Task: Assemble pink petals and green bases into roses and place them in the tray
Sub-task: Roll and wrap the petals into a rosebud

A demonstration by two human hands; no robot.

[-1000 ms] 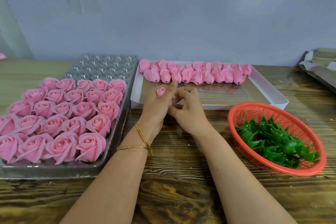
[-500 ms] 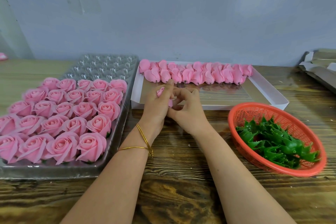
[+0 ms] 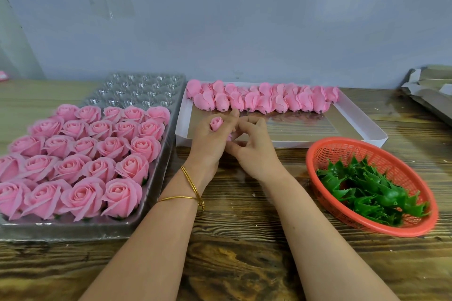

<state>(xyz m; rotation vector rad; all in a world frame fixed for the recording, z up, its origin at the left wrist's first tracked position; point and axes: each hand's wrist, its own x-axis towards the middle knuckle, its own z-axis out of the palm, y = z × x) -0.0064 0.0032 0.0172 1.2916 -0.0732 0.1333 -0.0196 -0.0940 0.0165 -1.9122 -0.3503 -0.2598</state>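
Rosebud [image 3: 216, 122] pokes up from left hand [image 3: 210, 145] grip.

No writing, label, brand, number or sign can be read anywhere in the view. The clear tray [image 3: 73, 230], the white box [image 3: 318, 141] and the orange basket [image 3: 371, 227] on the counter [image 3: 244, 264] all show plain surfaces.
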